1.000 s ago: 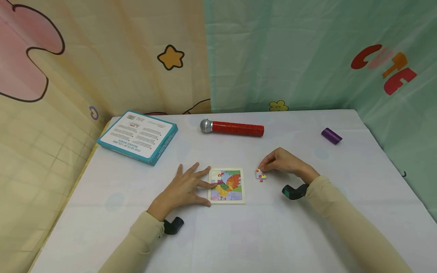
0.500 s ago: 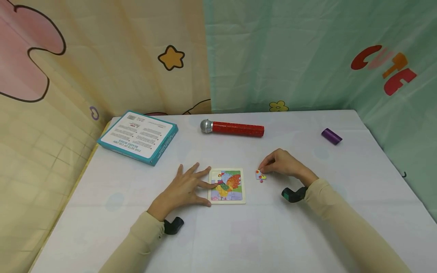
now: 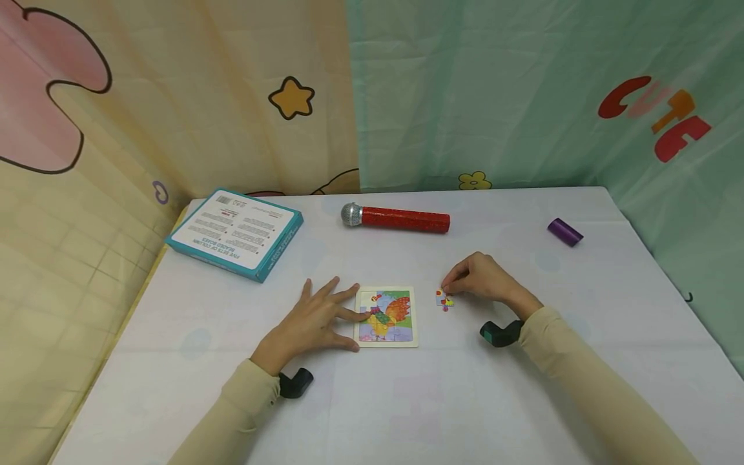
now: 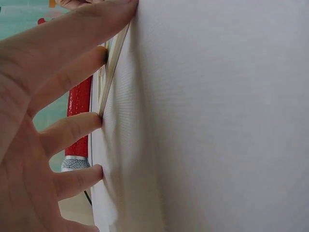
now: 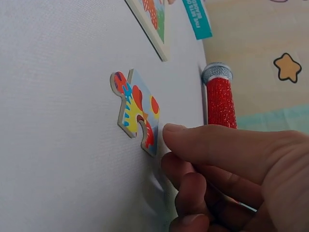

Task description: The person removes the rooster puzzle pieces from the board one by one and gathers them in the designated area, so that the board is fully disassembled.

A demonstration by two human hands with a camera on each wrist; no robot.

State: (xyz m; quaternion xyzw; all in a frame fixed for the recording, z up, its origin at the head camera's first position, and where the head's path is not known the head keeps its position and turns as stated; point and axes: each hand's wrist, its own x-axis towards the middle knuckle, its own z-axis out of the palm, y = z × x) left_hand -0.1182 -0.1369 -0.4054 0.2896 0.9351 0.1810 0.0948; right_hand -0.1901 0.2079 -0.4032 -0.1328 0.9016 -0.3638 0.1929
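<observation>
The left hand (image 3: 316, 321) rests with spread, nearly straight fingers at the left side of a small framed jigsaw puzzle (image 3: 397, 318). Its thumb touches the lower left corner, one finger touches the upper left corner, and another reaches over the picture of a bird. A bare cream patch shows in the picture's upper left. To the right, a puzzle piece (image 5: 136, 113) lies on the table. The right hand (image 3: 485, 278) is at its far edge, fingers curled and thumb close to the index finger. In the right wrist view a thin gap shows between the thumb and the piece.
A red toy microphone (image 3: 401, 219) lies behind the puzzle. At the back left sits a flat teal and white box (image 3: 235, 232). A purple tube (image 3: 564, 232) lies at the back right of the white-covered table (image 3: 395, 413). Printed curtains (image 3: 500, 97) hang behind.
</observation>
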